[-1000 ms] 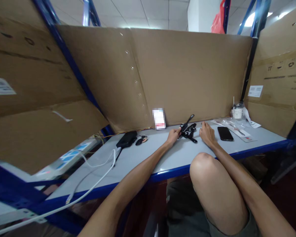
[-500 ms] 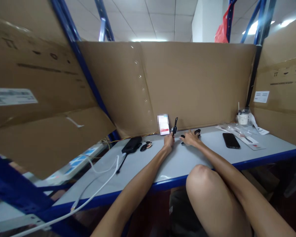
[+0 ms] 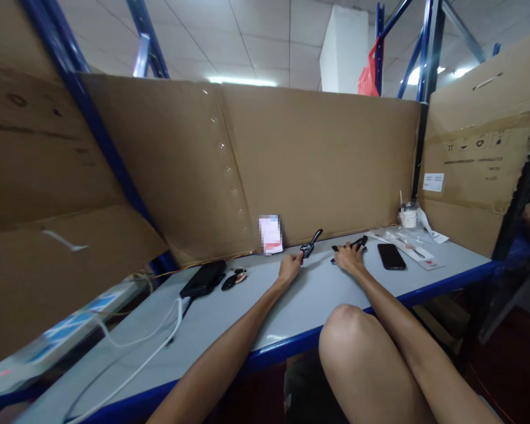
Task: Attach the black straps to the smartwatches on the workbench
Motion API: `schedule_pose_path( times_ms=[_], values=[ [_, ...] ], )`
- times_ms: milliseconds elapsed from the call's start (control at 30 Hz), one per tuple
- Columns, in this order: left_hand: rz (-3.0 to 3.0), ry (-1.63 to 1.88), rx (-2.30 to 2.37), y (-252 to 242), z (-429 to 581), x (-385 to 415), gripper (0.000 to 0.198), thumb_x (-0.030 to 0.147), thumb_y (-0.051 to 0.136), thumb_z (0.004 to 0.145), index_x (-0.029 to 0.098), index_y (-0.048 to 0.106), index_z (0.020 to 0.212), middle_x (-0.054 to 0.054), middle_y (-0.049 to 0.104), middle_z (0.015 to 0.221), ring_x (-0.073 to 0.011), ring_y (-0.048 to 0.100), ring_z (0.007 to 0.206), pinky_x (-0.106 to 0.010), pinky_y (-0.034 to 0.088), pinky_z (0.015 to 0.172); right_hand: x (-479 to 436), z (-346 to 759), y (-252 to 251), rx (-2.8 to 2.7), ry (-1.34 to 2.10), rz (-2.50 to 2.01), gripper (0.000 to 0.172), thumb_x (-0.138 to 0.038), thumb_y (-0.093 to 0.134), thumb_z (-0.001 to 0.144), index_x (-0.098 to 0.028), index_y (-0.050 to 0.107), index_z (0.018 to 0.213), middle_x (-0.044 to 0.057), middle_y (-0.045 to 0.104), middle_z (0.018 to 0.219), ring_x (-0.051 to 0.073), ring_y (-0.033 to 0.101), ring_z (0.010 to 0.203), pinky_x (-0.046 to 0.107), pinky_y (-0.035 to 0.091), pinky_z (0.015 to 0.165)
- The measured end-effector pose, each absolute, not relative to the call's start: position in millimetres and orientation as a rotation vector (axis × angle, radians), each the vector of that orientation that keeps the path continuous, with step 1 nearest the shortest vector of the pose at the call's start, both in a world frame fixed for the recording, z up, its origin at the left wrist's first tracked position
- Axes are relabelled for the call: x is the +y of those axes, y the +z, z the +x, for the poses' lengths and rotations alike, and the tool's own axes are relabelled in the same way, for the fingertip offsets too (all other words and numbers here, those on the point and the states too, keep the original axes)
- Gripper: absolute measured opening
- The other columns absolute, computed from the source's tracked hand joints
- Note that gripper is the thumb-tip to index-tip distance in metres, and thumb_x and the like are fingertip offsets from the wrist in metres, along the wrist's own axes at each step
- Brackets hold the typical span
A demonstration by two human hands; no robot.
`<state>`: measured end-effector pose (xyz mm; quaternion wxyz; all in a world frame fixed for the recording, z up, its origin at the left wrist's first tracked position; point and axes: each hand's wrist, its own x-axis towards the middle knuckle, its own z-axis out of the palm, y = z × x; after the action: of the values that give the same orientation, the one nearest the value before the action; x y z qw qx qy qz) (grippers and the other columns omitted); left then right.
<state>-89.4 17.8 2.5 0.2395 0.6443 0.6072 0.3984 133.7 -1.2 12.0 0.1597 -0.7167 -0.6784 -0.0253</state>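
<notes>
My left hand [image 3: 290, 268] is closed around the lower end of a black tool with a slim handle [image 3: 310, 245], which tilts up and to the right just above the table. The tool's exact kind is not clear. Over another black object with slim arms [image 3: 361, 242], my right hand [image 3: 350, 258] lies low on the tabletop with its fingers bent around it. Parts of that object stick out on both sides; the rest is hidden under the hand. Between and behind the hands, a lit phone [image 3: 271, 234] with a blurred screen leans against the cardboard.
On the grey table [image 3: 229, 318], a black power bank [image 3: 203, 279] and keys [image 3: 234, 279] lie left. A dark phone [image 3: 391, 257], flat packaging [image 3: 417, 254] and a cup [image 3: 408, 217] are right. White cables [image 3: 159, 341] cross the left edge. Cardboard walls [image 3: 318, 159] enclose the table.
The view has swung to the right. The tool in my left hand leans further over to the right. My right hand has shifted right over the black object, its fingers now bent around it.
</notes>
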Motion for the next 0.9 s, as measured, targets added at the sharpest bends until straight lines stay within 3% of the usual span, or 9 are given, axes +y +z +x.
schedule_pose_path(
  times_ms=[167, 300, 433, 567, 767, 900],
  values=[
    [2.027, 0.855, 1.827, 8, -78, 5, 0.049, 0.047, 0.047, 0.101, 0.018, 0.069, 0.069, -0.006, 0.067, 0.070, -0.0208, 0.060, 0.072, -0.029, 0.029, 0.061, -6, 132, 19, -1.899, -0.364, -1.945, 0.044, -0.017, 0.047, 0.098, -0.006, 0.067, 0.135, 0.030, 0.052, 0.152, 0.042, 0.043, 0.145, 0.065, 0.019, 0.119],
    [2.139, 0.686, 1.878, 11, -76, -1, 0.049, 0.047, 0.044, 0.104, 0.018, 0.078, 0.084, -0.010, 0.076, 0.087, -0.0228, 0.066, 0.083, -0.029, 0.030, 0.062, -17, 105, 20, -1.995, -0.590, -1.516, 0.040, -0.018, 0.043, 0.102, -0.009, 0.064, 0.135, 0.024, 0.057, 0.148, 0.032, 0.045, 0.143, 0.049, 0.024, 0.123],
    [2.213, 0.575, 1.891, 12, -75, -1, 0.048, 0.048, 0.043, 0.104, 0.021, 0.081, 0.096, -0.012, 0.079, 0.100, -0.0245, 0.069, 0.092, -0.030, 0.030, 0.063, -23, 90, 16, -2.183, -0.547, -1.340, 0.034, -0.019, 0.045, 0.103, -0.011, 0.064, 0.129, 0.019, 0.067, 0.133, 0.028, 0.054, 0.133, 0.042, 0.028, 0.122],
    [2.280, 0.553, 1.844, 13, -76, 2, 0.046, 0.047, 0.046, 0.102, 0.020, 0.082, 0.089, -0.013, 0.079, 0.094, -0.0245, 0.069, 0.087, -0.031, 0.028, 0.063, -23, 94, 13, -2.213, -0.279, -1.493, 0.031, -0.027, 0.044, 0.107, -0.016, 0.062, 0.130, 0.014, 0.075, 0.115, 0.024, 0.067, 0.111, 0.034, 0.042, 0.105],
    [2.270, 0.681, 1.705, 13, -80, 6, 0.047, 0.047, 0.053, 0.099, 0.019, 0.075, 0.068, -0.011, 0.073, 0.073, -0.0236, 0.064, 0.074, -0.030, 0.027, 0.062, -22, 107, 15, -2.261, -0.234, -1.491, 0.037, -0.040, 0.045, 0.109, -0.016, 0.067, 0.127, 0.014, 0.074, 0.123, 0.024, 0.065, 0.120, 0.031, 0.041, 0.104],
    [2.192, 0.681, 1.768, 14, -79, 9, 0.060, 0.057, 0.045, 0.101, 0.018, 0.070, 0.063, -0.013, 0.072, 0.070, -0.0246, 0.065, 0.073, -0.030, 0.029, 0.062, -22, 114, 16, -2.334, -0.292, -1.455, 0.042, -0.043, 0.043, 0.110, -0.014, 0.071, 0.123, 0.015, 0.073, 0.123, 0.023, 0.064, 0.120, 0.032, 0.041, 0.105]
  ],
)
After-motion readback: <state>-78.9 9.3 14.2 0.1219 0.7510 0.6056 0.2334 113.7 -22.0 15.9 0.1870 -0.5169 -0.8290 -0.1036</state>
